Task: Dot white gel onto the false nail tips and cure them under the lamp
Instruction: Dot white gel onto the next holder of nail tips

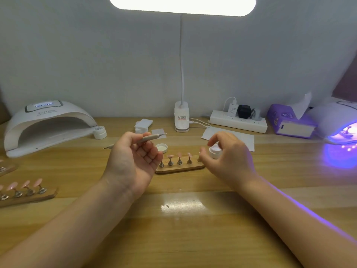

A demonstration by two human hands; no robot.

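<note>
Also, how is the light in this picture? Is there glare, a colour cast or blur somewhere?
Head view: the desk lamp at the top is overexposed and mirrors as a white glare patch on the table; the lit curing lamp on the right casts violet light on the wood and along the right forearm; the right hand looks slightly motion-blurred; the wide lens bends the table edges.

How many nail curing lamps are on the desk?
2: a white curing lamp, unlit inside, at far left, and another curing lamp glowing purple at the far right edge, partly cut off.
</note>
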